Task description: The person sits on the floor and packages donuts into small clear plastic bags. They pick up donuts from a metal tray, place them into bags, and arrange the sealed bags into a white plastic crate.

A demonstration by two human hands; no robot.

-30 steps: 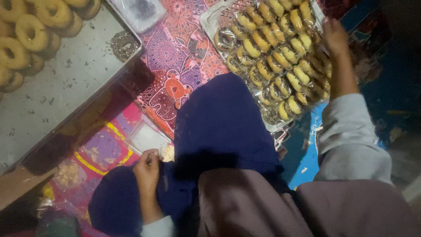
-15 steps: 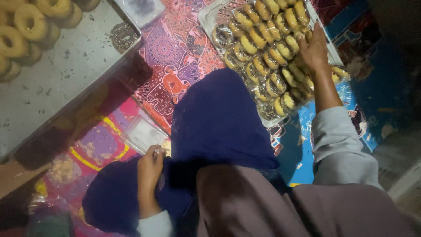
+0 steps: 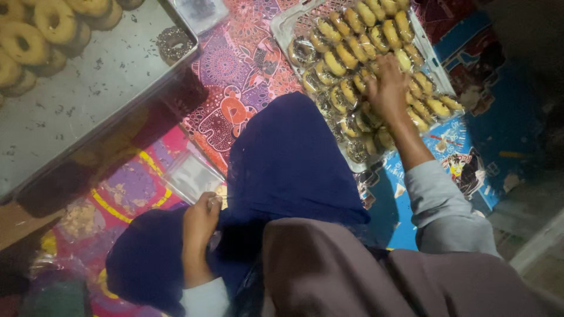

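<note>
My right hand (image 3: 386, 88) reaches out over a clear plastic tray (image 3: 284, 23) packed with rows of glazed doughnuts (image 3: 346, 56), fingers spread and resting on the pastries in the middle. My left hand (image 3: 201, 218) sits low near my lap, fingers curled next to a small clear plastic packet (image 3: 191, 175); whether it grips anything is hard to tell. Dark blue cloth (image 3: 282, 164) covers my knees between the two hands.
A large metal tray (image 3: 100, 82) at the upper left carries plain ring doughnuts (image 3: 41, 29) and one dark sprinkled doughnut (image 3: 173, 41). A patterned colourful mat (image 3: 235, 100) lies underneath. Blue printed sheeting (image 3: 470, 141) spreads at the right.
My right hand has slid from the far right edge of the plastic tray inward to its middle. The left hand has stayed near the lap.
</note>
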